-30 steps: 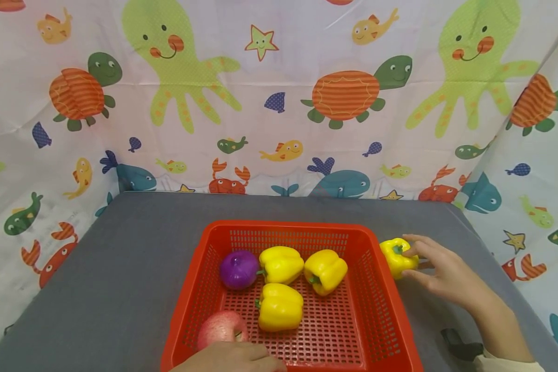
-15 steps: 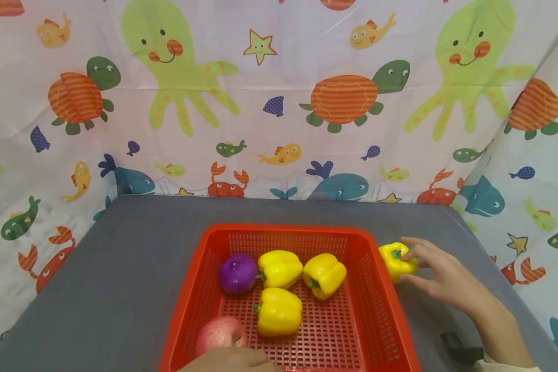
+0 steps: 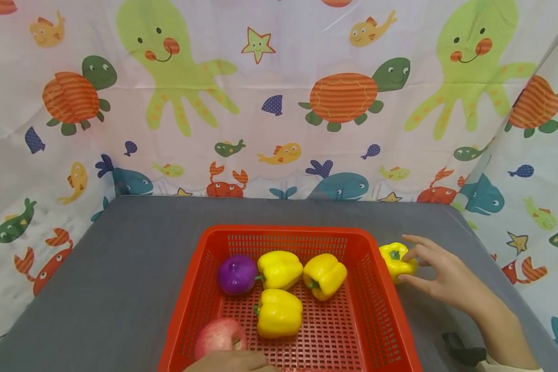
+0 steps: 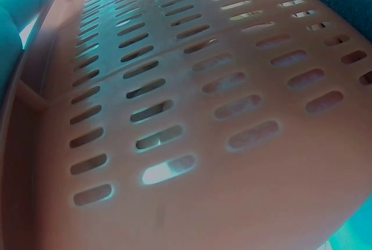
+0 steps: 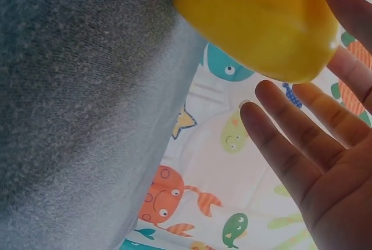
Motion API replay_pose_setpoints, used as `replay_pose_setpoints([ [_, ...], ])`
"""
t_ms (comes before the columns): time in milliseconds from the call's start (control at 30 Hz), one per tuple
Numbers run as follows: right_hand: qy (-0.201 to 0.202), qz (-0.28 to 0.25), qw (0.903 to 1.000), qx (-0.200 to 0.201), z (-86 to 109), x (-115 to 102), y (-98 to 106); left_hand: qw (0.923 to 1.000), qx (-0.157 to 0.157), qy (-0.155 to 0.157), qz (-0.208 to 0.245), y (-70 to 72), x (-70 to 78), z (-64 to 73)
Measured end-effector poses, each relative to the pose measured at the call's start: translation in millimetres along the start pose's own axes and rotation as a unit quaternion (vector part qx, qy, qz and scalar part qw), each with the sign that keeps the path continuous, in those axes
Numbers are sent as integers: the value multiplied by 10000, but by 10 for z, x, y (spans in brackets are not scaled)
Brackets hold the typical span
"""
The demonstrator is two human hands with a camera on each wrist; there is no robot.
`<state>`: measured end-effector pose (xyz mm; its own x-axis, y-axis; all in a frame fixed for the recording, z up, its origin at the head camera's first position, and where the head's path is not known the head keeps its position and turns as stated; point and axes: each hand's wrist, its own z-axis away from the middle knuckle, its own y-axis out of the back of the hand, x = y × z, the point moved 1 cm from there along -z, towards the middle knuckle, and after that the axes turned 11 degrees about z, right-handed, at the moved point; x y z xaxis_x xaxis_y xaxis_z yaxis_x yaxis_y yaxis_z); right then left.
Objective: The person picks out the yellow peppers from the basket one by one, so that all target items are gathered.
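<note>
A red plastic basket (image 3: 381,289) holds a purple onion (image 3: 237,275), a pinkish-red apple (image 3: 220,338) and several yellow bell peppers (image 3: 279,313). At its near side my left hand (image 3: 232,361) grips the rim, mostly cut off by the head view's bottom edge. Its wrist view shows the slotted basket wall, with fingers (image 4: 22,17) beyond the rim. Outside the right wall, another yellow bell pepper (image 3: 397,262) lies against the basket. My right hand (image 3: 442,274) is around its right side, fingers spread and loosely bent. The right wrist view shows the thumb at the pepper, other fingers apart below.
Grey cloth (image 3: 97,289) covers the table. A white curtain (image 3: 190,150) printed with sea animals stands behind and at both sides. Near my right wrist is a small black object (image 3: 462,351).
The head view has shifted slightly. Both hands, the basket and the pepper outside it stay in nearly the same places.
</note>
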<state>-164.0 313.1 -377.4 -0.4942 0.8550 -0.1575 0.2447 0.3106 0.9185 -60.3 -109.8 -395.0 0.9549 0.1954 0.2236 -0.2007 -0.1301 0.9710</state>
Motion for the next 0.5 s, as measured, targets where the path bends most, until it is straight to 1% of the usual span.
replay_pose_setpoints([
  [133, 32, 29, 10000, 77, -7, -12, 36, 9999, -91, 76, 56, 11, 8, 2],
  [167, 30, 29, 10000, 87, -10, -17, 46, 9997, -134, 123, 146, 17, 7, 2],
  [200, 34, 42, 9999, 106, -13, -21, 59, 9996, -134, 152, 190, 22, 8, 1],
  [267, 69, 96, 9997, 203, -17, -31, 85, 9998, -14, 133, 139, 28, 17, 1],
  [367, 130, 154, 9991, 383, -20, -52, 132, 9999, 118, 8, -91, 29, 27, 3],
  [433, 174, 174, 9985, 493, -25, -71, 164, 9987, 283, -142, -393, 26, 39, 6],
  [500, 226, 149, 9981, 562, -44, -101, 194, 9975, 387, -220, -546, 21, 44, 9],
])
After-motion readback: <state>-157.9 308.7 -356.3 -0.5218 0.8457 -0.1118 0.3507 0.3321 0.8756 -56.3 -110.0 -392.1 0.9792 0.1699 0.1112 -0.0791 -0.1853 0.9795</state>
